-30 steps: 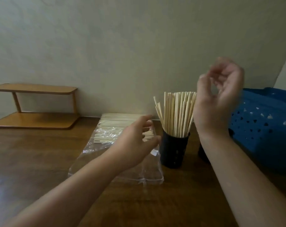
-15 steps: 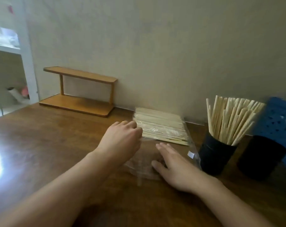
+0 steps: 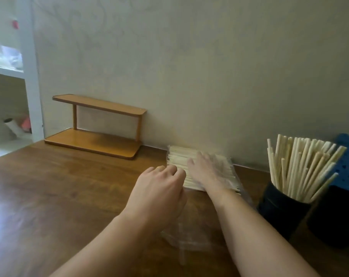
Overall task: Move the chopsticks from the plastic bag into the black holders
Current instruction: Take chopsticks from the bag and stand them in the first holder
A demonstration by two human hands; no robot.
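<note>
Reaching into the plastic bag (image 3: 191,234), the right hand (image 3: 206,172) lies flat, fingers straight, on the chopsticks (image 3: 179,158) at the far end; the left hand (image 3: 159,190), fingers curled, grips the bag's near-left edge; black holders (image 3: 281,212) stand right.

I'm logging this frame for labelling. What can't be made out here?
- Right hand, head view: reaching inside the plastic bag; film and blur veil its fingers and grip.
- Left hand: its back hides the fingertips.
- Second black holder: cut by the right edge, contents unseen.
</note>
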